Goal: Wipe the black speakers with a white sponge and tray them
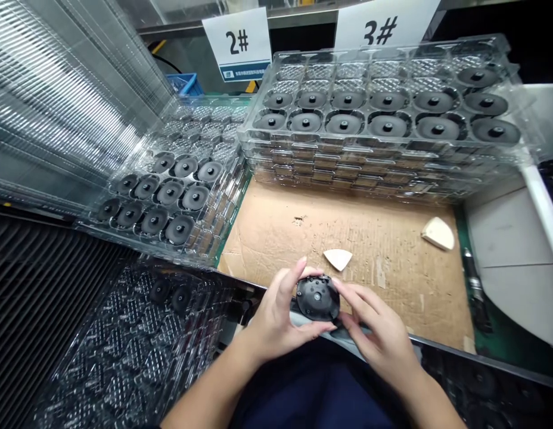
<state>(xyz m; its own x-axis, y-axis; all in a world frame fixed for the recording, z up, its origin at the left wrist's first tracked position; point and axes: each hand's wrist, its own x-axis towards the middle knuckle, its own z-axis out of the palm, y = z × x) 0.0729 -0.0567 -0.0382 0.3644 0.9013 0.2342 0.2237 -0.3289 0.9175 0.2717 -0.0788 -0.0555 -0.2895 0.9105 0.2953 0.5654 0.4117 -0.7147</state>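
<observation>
Our left hand (274, 319) and right hand (375, 339) curl their fingers closely around a round black part (317, 298) at six o'clock. More black discs (343, 123) sit in a clear tray (245, 134) at twelve o'clock.

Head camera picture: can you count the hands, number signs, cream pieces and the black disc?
Hands: 2 (left hand, right hand)
Number signs: 2 (2# sign, 3# sign)
Cream pieces: 2 (small cream piece, larger cream piece)
Black disc: 1
Total: 7
</observation>
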